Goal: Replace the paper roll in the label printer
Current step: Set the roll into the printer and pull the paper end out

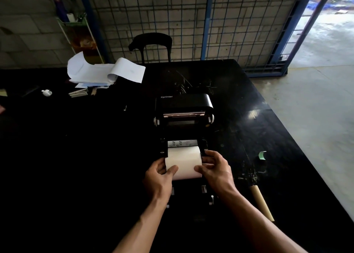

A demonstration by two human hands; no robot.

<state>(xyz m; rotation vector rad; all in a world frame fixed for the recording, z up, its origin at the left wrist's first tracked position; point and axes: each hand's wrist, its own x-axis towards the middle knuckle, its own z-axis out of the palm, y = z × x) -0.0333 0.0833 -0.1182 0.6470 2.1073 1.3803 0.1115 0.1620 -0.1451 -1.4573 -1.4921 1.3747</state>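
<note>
Both hands grip a white paper roll (183, 162) by its ends: the left hand (159, 178) with its thumb pressed on the roll's front, the right hand (216, 170) likewise from the other side. The roll sits in the open bay of a black label printer (183, 107) on the dark table (239, 103); its raised lid reads "Xprinter". A bare cardboard tube (261, 202) lies to the right, loose papers (103, 71) far left.

Both forearms reach forward, converging. The left hand (160, 174) and right hand (215, 168) curl inward, thumbs pointing toward each other.
</note>
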